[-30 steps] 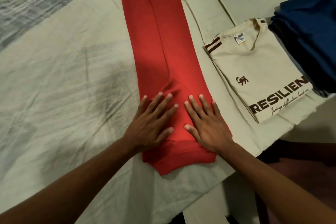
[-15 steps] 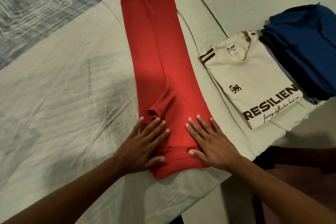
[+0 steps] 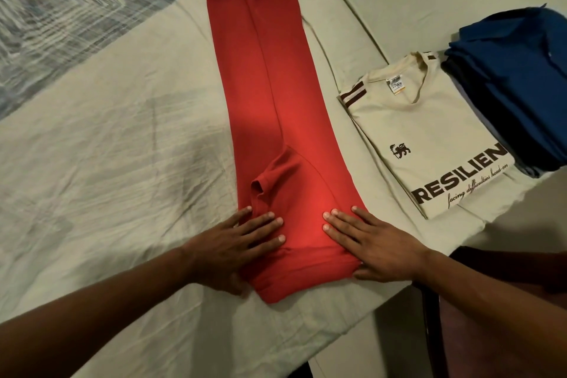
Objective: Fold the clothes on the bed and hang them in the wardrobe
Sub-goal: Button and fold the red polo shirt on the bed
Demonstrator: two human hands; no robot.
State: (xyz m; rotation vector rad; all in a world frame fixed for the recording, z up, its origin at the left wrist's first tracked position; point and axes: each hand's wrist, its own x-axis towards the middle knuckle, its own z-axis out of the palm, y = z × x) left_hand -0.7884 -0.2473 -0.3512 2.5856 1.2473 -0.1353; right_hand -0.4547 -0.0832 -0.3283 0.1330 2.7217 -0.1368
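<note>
From the head view, the red shirt (image 3: pixel 276 120) lies in a long strip on the bed (image 3: pixel 107 163), beside a folded cream shirt (image 3: pixel 429 138). My left hand (image 3: pixel 233 248) and right hand (image 3: pixel 374 242) press flat on its near end, fingers straight and a little spread, pinching nothing. To fold it well, I should take both near corners and bring them evenly to the far edge.

Red shirt (image 3: pixel 276 107), cream tee (image 3: pixel 429 132)
</note>
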